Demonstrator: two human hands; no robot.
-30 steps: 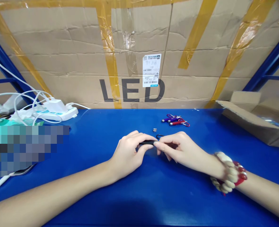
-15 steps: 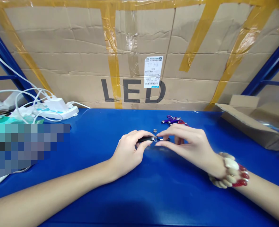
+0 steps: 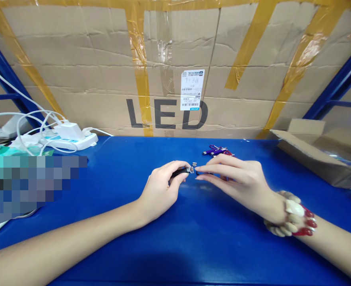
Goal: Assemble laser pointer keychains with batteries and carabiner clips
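My left hand is closed round a slim black tube, which looks like the body of a small flashlight. Its silver end points to the right, out past my fingertips. My right hand pinches a small dark piece between thumb and fingers. Most of that piece is hidden, so its kind cannot be made out. A short gap separates it from the tube's silver end. Just behind the fingertips lies a small silver metal part on the blue table.
Purple and red small tubes with cords lie behind my right hand. On the left are a white power strip, chargers and cables. An open cardboard box stands at the right. A large cardboard sheet backs the table.
My two hands have drawn slightly apart, and the dark piece has come away from the tube's silver end. The tube has tilted, its silver end shifting a little left and up.
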